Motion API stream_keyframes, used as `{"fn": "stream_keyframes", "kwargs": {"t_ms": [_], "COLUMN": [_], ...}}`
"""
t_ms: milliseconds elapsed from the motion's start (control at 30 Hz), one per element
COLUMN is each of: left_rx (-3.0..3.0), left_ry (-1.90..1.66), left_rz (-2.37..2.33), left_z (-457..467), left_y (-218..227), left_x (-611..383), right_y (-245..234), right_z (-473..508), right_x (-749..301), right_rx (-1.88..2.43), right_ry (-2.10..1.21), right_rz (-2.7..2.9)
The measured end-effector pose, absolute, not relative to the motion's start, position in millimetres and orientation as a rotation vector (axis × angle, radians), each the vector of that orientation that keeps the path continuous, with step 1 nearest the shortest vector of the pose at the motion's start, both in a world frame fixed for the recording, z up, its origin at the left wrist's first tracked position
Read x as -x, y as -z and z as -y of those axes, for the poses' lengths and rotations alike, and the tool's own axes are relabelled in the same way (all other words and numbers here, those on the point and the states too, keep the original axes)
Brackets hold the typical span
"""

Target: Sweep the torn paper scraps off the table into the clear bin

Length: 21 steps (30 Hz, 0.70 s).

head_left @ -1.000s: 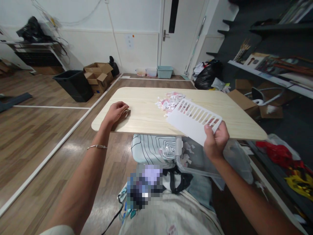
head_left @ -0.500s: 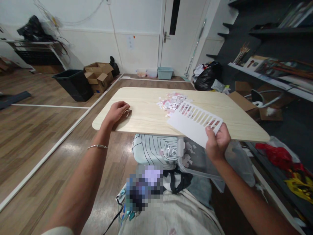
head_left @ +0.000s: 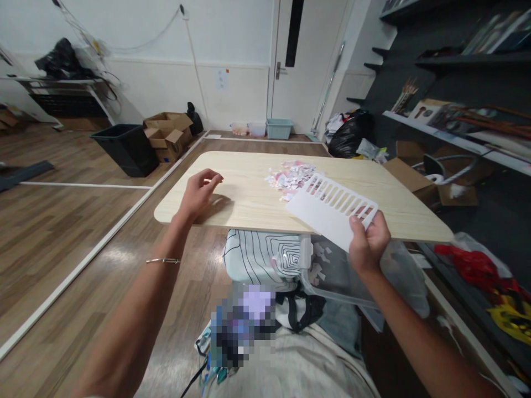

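Observation:
My right hand (head_left: 369, 240) grips the slotted end of a white plastic scraper (head_left: 321, 213), thumb on top and fingers curled through and under it. The scraper is tilted above the near part of a pale wood-grain table (head_left: 244, 204). Just beyond its far corner lies a loose heap of small white and pink paper scraps (head_left: 290, 176). My left hand (head_left: 202, 192) is over the table's left side, a little above the surface, its shadow beneath. Its fingers are loosely bent with a gap at the thumb, and nothing shows in them.
Below the table's near edge sits a clear plastic bin (head_left: 336, 276) with some paper scraps inside, beside a patterned pale cushion-like seat (head_left: 253, 257). A black trash can (head_left: 126, 152) and cardboard boxes (head_left: 168, 135) stand at left. Shelves (head_left: 452, 132) line the right wall.
My left hand has lifted off the tabletop, and its fingers have loosened slightly. My right hand holds the scraper in nearly the same place. The view has tipped up slightly.

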State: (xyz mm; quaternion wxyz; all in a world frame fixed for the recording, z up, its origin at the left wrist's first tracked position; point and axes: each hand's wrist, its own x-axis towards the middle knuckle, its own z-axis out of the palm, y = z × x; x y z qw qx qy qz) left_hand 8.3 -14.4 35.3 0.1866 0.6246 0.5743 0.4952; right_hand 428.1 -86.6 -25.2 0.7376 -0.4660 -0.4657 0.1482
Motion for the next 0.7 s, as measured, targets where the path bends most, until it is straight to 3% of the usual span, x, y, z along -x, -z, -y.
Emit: {"fn": "stream_keyframes", "kwargs": {"t_ms": [100, 233, 400, 533, 700], "left_rx": [-2.125, -2.635, -2.91, -3.047, -3.141], "left_ry": [-1.17, -0.634, -0.241, -0.132, -0.268], "left_rz": [-1.356, -0.589, -0.152, -0.138, -0.045], "left_z": [46.1, 93.8, 113.6, 105.5, 104.7], "left_y": [-53.3, -65.8, -37.7, -12.2, -1.4], "left_x": [-38.7, -105.5, -179.6, -196.8, -191.4], "right_y": [23.8, 22.9, 22.0, 13.2, -10.4], "right_z": [85.8, 85.1, 80.3, 78.3, 85.0], "right_x": [-426.5, -425.4, -430.5, -432.9, -441.3], "right_rx": [1.007, 0.99, 0.975, 0.958, 0.947], "right_ry": [-0.331, -0.332, -0.335, -0.335, -0.302], "right_rz": [1.003, 0.995, 0.953, 0.888, 0.849]}}
